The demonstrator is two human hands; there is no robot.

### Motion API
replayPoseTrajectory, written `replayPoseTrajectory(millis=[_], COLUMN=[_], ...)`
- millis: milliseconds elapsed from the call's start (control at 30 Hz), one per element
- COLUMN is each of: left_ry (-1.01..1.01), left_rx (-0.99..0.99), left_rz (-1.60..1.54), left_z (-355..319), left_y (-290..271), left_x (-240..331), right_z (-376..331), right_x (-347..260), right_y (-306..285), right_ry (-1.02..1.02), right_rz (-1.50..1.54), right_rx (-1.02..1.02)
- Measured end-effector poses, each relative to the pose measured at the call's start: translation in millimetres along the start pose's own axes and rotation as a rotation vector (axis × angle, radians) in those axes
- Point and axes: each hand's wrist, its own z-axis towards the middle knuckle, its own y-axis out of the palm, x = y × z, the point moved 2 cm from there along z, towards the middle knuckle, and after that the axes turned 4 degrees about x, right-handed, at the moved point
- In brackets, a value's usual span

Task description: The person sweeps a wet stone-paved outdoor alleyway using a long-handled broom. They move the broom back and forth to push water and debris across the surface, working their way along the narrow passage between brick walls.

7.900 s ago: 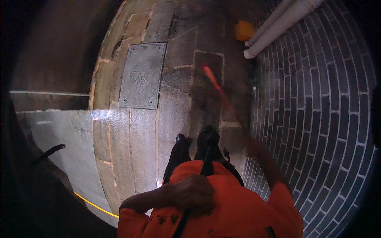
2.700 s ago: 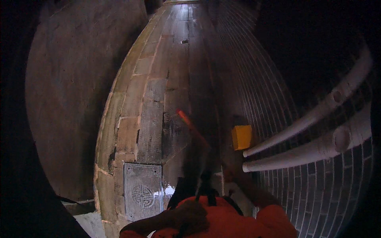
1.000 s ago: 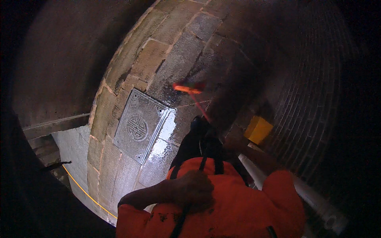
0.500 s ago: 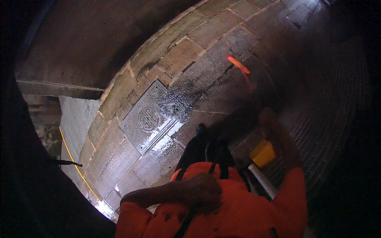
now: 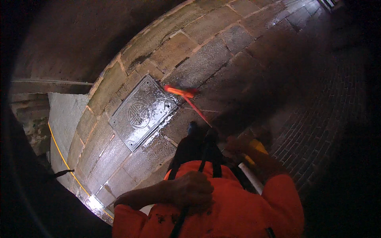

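Tool (image 5: 180, 92) beside cover (image 5: 139, 119) | probably light, stiff; best held by handle (image 5: 197, 111) | clamped in right hand (image 5: 236, 145), strap (image 5: 179, 223) in left hand (image 5: 193, 188)

Dim overall, with black vignetting round the fisheye circle. Hard white glare on the wet cover (image 5: 135, 119), worst along its right edge; second hot spot lower left on the paving (image 5: 170, 51) (light source isn't in view). Brick wall (image 5: 305, 131) and right hand (image 5: 237, 145) sink into shadow. Red tool (image 5: 179, 91) smeared at its head: motion blur. Paving joints bow toward the rim.
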Motion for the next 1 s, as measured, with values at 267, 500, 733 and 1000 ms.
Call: replayPoseTrajectory(millis=[267, 500, 733, 1000], left_ry=[0.001, -0.031, -0.039, 0.039], left_rx=[0.002, 0.061, 0.091, 0.007], left_rz=[-0.013, -0.041, -0.009, 0.036], left_z=[11.7, -9.7, -28.7, -13.0], left_y=[-3.0, -5.8, -3.0, -7.0], left_x=[-5.3, -2.2, -2.9, 4.5], right_z=[-26.6, 16.6, 36.0, -19.5], right_x=[-20.4, -47.0, -13.1, 2.3], right_y=[-107.9, -186.5, -53.7, 25.3], right_ry=[0.003, 0.14, 0.066, 0.031], right_rz=[-0.007, -0.271, -0.221, 0.209], right_rx=[0.257, 0.526, 0.162, -0.088])
